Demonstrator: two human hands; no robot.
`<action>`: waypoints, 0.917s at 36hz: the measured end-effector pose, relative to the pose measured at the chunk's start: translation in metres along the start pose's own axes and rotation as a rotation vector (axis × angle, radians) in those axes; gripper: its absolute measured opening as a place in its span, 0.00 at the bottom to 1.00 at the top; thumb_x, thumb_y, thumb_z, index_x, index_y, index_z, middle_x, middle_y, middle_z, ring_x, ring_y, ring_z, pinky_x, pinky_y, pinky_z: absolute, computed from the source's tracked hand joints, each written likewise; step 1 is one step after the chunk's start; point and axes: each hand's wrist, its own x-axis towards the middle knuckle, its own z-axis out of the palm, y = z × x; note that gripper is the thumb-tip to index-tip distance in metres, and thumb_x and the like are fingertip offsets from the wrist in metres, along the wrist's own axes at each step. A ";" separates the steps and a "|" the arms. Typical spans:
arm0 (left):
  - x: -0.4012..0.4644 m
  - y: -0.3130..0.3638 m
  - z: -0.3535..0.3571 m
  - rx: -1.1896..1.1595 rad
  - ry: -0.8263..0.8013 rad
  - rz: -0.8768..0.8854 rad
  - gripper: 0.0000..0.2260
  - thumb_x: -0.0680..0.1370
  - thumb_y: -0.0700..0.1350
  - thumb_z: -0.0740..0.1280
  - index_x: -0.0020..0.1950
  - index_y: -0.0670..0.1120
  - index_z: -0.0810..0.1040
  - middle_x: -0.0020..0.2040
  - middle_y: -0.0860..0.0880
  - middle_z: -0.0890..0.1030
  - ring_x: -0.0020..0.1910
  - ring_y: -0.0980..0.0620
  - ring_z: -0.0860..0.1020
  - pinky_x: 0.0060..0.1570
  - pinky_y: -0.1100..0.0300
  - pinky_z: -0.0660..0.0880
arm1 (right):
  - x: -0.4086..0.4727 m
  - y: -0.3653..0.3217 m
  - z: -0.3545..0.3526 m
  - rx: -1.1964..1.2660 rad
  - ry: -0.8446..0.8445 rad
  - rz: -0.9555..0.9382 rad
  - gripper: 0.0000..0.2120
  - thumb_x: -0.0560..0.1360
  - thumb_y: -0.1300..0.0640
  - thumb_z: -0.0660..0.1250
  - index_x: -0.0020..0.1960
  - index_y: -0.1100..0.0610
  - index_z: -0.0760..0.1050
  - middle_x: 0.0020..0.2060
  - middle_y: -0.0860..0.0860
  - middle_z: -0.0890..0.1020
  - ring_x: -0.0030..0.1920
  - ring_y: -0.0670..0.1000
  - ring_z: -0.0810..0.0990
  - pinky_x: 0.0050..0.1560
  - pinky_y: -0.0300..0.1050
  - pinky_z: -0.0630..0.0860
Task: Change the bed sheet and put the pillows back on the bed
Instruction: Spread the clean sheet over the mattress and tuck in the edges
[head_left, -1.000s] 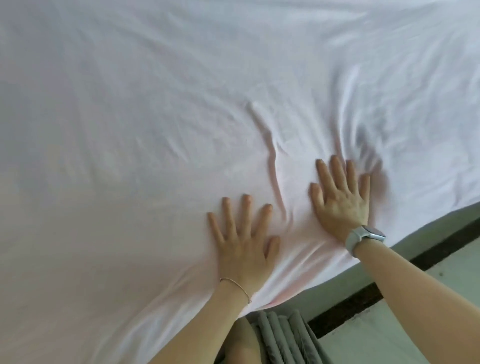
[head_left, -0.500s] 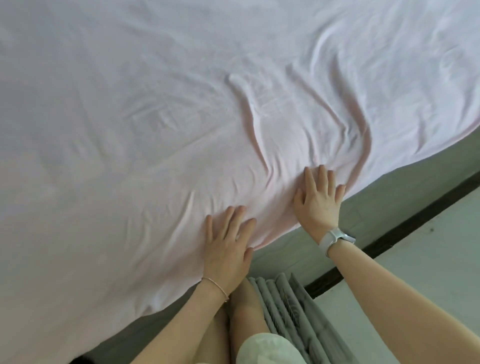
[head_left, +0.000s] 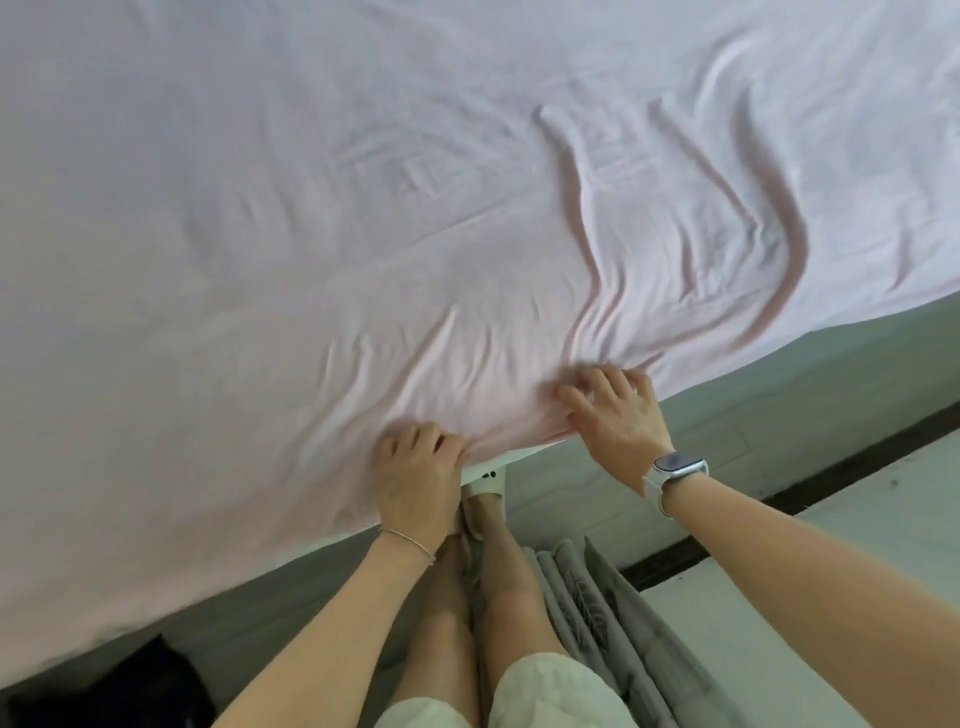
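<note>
Head view: the pale pink cotton bed sheet (head_left: 363, 234) is spread over the grey mattress (head_left: 701, 415), and its near edge is now gathered by both hands. A second ago the hands were laid flat, fingers spread, well up on the sheet; they have since been drawn back to its near edge. The left hand (head_left: 415, 475) is curled, with the hem bunched under its fingers. The right hand (head_left: 615, 413), just beside it at the same edge, is bent over the fabric with the hem pinched. Long ridges are raised in the sheet beyond the right hand. Smoothing appears finished, and tucking the hem under the mattress is judged to be next. No pillows are seen.
</note>
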 end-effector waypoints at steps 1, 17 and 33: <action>0.000 0.004 -0.001 -0.046 -0.018 -0.008 0.12 0.73 0.47 0.62 0.34 0.45 0.79 0.33 0.49 0.75 0.32 0.46 0.74 0.37 0.59 0.62 | -0.001 0.000 0.000 -0.011 -0.012 -0.037 0.12 0.63 0.64 0.63 0.46 0.55 0.74 0.40 0.54 0.77 0.45 0.56 0.70 0.48 0.51 0.62; -0.004 0.022 -0.012 -0.104 -0.336 -0.179 0.04 0.72 0.42 0.66 0.40 0.45 0.80 0.38 0.49 0.80 0.39 0.46 0.78 0.39 0.54 0.74 | -0.004 0.054 -0.025 -0.186 -0.299 -0.044 0.15 0.58 0.67 0.65 0.44 0.58 0.77 0.40 0.55 0.77 0.40 0.58 0.78 0.43 0.54 0.75; 0.138 0.129 0.019 0.034 -0.425 -0.167 0.26 0.72 0.56 0.67 0.67 0.52 0.68 0.73 0.43 0.61 0.71 0.39 0.56 0.63 0.36 0.61 | 0.060 0.211 -0.059 0.234 -0.230 0.832 0.20 0.79 0.50 0.57 0.67 0.59 0.65 0.63 0.58 0.70 0.64 0.60 0.65 0.58 0.56 0.68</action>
